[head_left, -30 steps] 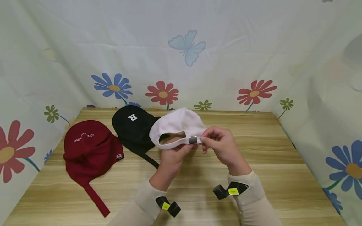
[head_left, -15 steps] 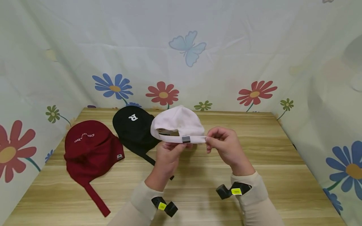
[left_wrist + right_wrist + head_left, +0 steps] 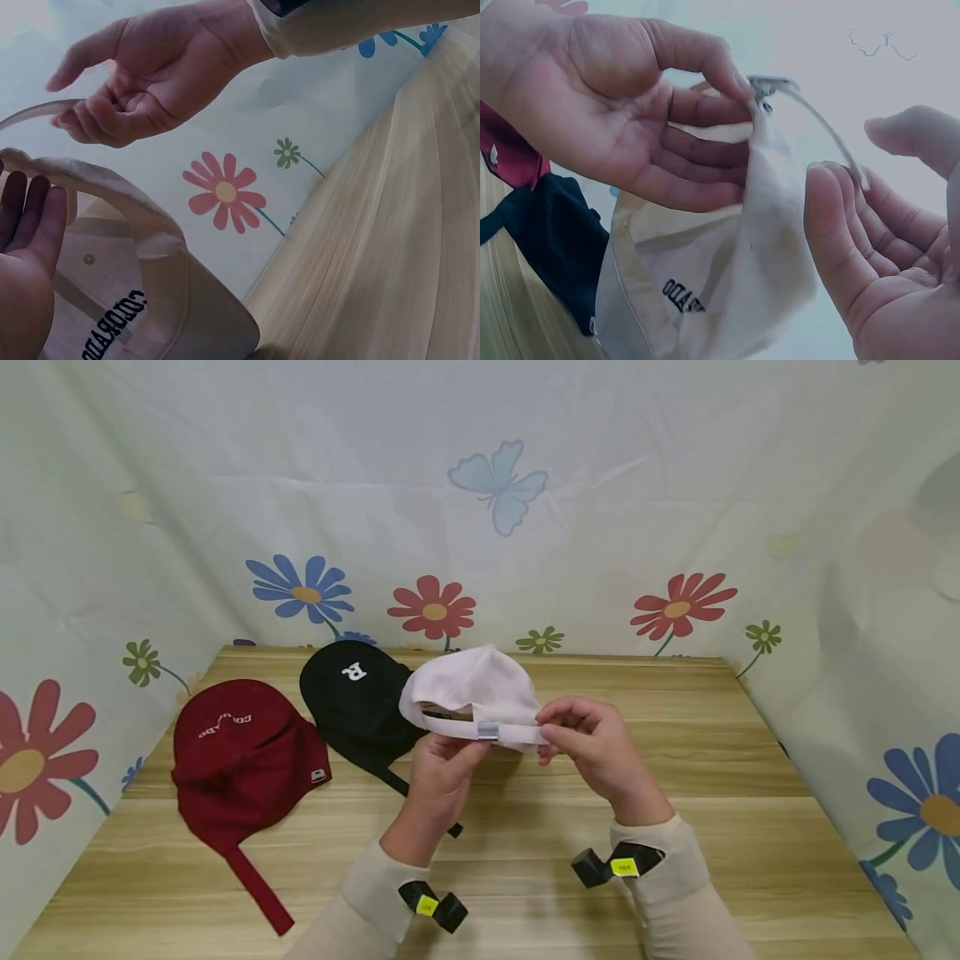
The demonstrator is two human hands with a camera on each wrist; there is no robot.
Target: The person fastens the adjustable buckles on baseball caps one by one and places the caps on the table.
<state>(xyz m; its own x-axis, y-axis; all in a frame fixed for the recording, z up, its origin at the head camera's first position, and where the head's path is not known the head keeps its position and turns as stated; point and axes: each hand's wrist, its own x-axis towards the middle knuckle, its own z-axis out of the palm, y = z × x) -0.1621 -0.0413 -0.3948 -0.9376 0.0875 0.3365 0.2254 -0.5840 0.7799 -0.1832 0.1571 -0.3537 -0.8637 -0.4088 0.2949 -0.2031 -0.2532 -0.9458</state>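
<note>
The white cap (image 3: 483, 681), just beyond the left grip (image 3: 442, 772), is pinched by it near the buckle (image 3: 488, 731), presumably for support, while the strap (image 3: 517, 734) is held endwise in the right grip (image 3: 596, 752) by curled fingers, apparently for control.

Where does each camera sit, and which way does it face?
Head: on the head, facing forward and down at the table and white cap; left hand, right hand and sleeves show.
Left wrist: on that wrist, facing the cap; both hands and the right sleeve show.
Right wrist: on that wrist, facing the cap from the other side; both hands show.
Both wrist views share dark lettering on the cap.
</note>
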